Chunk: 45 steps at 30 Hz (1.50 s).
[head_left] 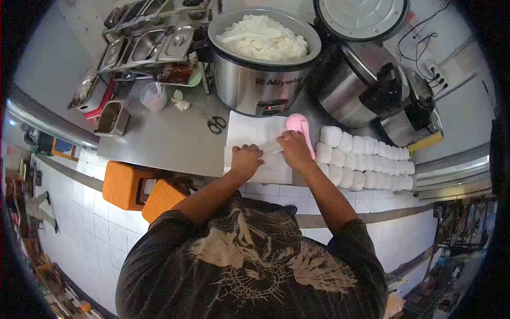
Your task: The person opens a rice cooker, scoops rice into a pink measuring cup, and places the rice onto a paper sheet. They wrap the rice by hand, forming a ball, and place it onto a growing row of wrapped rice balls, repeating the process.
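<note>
I have both hands close together at the counter [159, 127], just below the big rice cooker [249, 85], with the white paper [257, 127] between and under them. The paper's long axis runs roughly from 12 to 6 o'clock, and its lower end reaches the counter's near edge. Across it lies a translucent fold [272, 147], whose long axis slants from about 8 to 2 o'clock. The left hand [247, 160] sits at the 8 o'clock end, fingers curled and narrow on the sheet; the right hand [296, 150] is at the 2 o'clock end, fingers bent down on the fold. I cannot tell how firmly either one grips.

Just beside the right hand, the glossy pink scoop [297, 123] has its rounded head at 1 o'clock from the paper and its smooth handle slanting toward 5. At 3 o'clock I see rows of plump, matte white bundles [366, 159], packed side by side. At 12 o'clock the brushed-metal cooker holds loose, grainy rice [255, 50], with a pale paddle [268, 33] lying on it, handle toward 9.

Dark-handled scissors [217, 125] rest at 10 o'clock, and farther out that way stands a cloudy plastic cup [154, 97]. Ribbed orange stools [121, 186] stand around 8 o'clock, off the counter, above smooth white floor tiles [95, 212].
</note>
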Tool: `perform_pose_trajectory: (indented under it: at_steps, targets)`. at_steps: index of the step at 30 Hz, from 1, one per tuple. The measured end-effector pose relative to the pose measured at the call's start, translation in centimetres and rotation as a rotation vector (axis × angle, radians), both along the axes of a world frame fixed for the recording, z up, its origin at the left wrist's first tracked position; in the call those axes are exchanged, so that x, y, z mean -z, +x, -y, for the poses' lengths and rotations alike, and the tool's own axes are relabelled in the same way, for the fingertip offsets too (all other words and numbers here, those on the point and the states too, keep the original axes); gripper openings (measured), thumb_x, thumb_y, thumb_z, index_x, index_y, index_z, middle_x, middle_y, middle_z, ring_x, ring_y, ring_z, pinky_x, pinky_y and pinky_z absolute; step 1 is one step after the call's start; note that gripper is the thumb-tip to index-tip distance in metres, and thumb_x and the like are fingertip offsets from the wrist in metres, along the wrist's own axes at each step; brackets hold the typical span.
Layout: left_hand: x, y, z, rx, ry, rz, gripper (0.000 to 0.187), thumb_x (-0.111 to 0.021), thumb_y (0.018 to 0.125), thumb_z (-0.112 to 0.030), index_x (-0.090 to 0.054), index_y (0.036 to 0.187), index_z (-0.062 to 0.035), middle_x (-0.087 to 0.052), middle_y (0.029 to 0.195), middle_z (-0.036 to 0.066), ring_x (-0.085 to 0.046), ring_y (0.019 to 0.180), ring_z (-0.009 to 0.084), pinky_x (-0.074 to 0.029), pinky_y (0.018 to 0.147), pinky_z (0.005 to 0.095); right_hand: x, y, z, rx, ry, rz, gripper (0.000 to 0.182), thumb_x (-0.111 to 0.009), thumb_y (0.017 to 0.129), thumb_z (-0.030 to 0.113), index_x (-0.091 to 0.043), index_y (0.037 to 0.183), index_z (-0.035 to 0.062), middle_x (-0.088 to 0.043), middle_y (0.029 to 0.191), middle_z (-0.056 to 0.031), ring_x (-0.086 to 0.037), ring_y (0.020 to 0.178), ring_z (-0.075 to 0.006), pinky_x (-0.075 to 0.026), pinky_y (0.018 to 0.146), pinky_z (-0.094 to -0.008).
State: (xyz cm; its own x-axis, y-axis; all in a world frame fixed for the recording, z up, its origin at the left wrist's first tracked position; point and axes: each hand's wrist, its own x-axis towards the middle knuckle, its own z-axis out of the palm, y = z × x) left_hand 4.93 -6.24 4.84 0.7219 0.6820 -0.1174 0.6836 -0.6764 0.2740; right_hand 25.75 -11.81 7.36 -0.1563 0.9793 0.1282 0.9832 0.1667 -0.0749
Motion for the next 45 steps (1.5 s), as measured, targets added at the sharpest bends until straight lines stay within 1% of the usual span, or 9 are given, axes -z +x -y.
perform_pose_trajectory:
  at_steps: [7, 13, 16, 20, 26, 33, 36, 39, 45]
  targets:
    - [1.8, -2.2, 0.0, 0.140, 0.203, 0.265, 0.029, -0.070, 0.086, -0.029, -0.071, 0.113, -0.0179, -0.064, 0.119, 0.000, -0.058, 0.115, 0.0210, -0.038, 0.100, 0.0502, 3.0, -2.6, 2.7, -0.170, -0.085, -0.037, 0.025, -0.056, 0.085, 0.009, -0.068, 0.106, 0.0070, -0.061, 0.126, -0.0105, -0.050, 0.131, -0.0272, -0.034, 0.116, -0.0485]
    - [3.8, -3.2, 0.7, 0.217, 0.245, 0.344, 0.033, -0.067, 0.084, -0.017, -0.066, 0.117, -0.0120, -0.063, 0.119, 0.005, -0.058, 0.116, 0.0225, -0.038, 0.102, 0.0513, 3.5, -4.2, 4.7, -0.037, 0.186, -0.083, 0.029, -0.057, 0.084, 0.009, -0.064, 0.113, 0.0070, -0.059, 0.128, -0.0122, -0.052, 0.129, -0.0292, -0.032, 0.117, -0.0479]
    - [0.9, -3.0, 1.1, 0.152, 0.164, 0.368, 0.039, -0.064, 0.085, -0.012, -0.062, 0.124, -0.0110, -0.063, 0.120, 0.007, -0.058, 0.118, 0.0244, -0.038, 0.103, 0.0513, 0.2, -4.3, 3.2, 0.083, 0.316, 0.066, 0.035, -0.057, 0.084, 0.009, -0.062, 0.119, 0.0095, -0.060, 0.122, -0.0106, -0.056, 0.119, -0.0283, -0.037, 0.110, -0.0467]
    - [0.6, -3.3, -0.1, 0.177, 0.067, 0.346, 0.043, -0.063, 0.084, -0.010, -0.061, 0.127, -0.0112, -0.064, 0.122, 0.008, -0.059, 0.118, 0.0263, -0.039, 0.105, 0.0493, 2.6, -0.2, 1.4, 0.090, 0.146, -0.002, 0.039, -0.059, 0.084, 0.009, -0.064, 0.122, 0.0131, -0.059, 0.112, -0.0083, -0.059, 0.105, -0.0265, -0.042, 0.095, -0.0488]
    - [3.1, -3.7, -0.6, 0.226, 0.077, 0.387, 0.032, -0.060, 0.087, -0.011, -0.066, 0.119, -0.0120, -0.066, 0.120, 0.008, -0.062, 0.114, 0.0271, -0.044, 0.101, 0.0456, -1.1, 2.0, 3.5, -0.112, -0.085, 0.033, 0.030, -0.062, 0.083, 0.014, -0.070, 0.112, 0.0136, -0.058, 0.130, -0.0108, -0.047, 0.132, -0.0295, -0.032, 0.112, -0.0527]
    - [2.5, -4.4, 1.1, 0.193, 0.149, 0.334, 0.035, -0.059, 0.085, -0.011, -0.067, 0.119, -0.0126, -0.062, 0.130, 0.007, -0.056, 0.125, 0.0260, -0.039, 0.109, 0.0515, -0.9, -4.5, 3.2, -0.177, -0.037, -0.060, 0.046, -0.058, 0.088, 0.017, -0.057, 0.131, 0.0015, -0.049, 0.144, -0.0165, -0.039, 0.140, -0.0340, -0.028, 0.117, -0.0525]
    - [2.6, -4.5, 1.6, 0.191, 0.153, 0.144, 0.050, -0.058, 0.086, -0.012, -0.057, 0.136, -0.0115, -0.054, 0.142, 0.010, -0.046, 0.137, 0.0260, -0.030, 0.115, 0.0571, 4.0, -5.7, 3.3, -0.099, -0.106, -0.075, 0.053, -0.050, 0.094, 0.016, -0.045, 0.141, -0.0082, -0.041, 0.150, -0.0218, -0.036, 0.142, -0.0378, -0.029, 0.118, -0.0467]
    - [3.0, -3.0, 3.9, 0.124, 0.224, 0.087, 0.068, -0.057, 0.086, -0.013, -0.037, 0.151, -0.0079, -0.040, 0.154, 0.013, -0.031, 0.147, 0.0256, -0.020, 0.118, 0.0614, 6.8, -6.6, 4.3, -0.034, -0.065, 0.017, 0.060, -0.049, 0.096, 0.020, -0.036, 0.146, -0.0102, -0.033, 0.156, -0.0248, -0.032, 0.144, -0.0418, -0.026, 0.119, -0.0492]
    - [5.2, -3.5, 4.6, -0.083, -0.109, 0.083, 0.086, -0.056, 0.090, -0.022, -0.009, 0.158, 0.0000, -0.007, 0.166, 0.018, -0.008, 0.154, 0.0346, -0.011, 0.116, 0.0690, 7.1, -7.4, 5.9, 0.192, -0.204, -0.353, 0.085, -0.057, 0.095, 0.037, -0.015, 0.153, -0.0105, -0.018, 0.160, -0.0308, -0.018, 0.149, -0.0461, -0.015, 0.119, -0.0607]
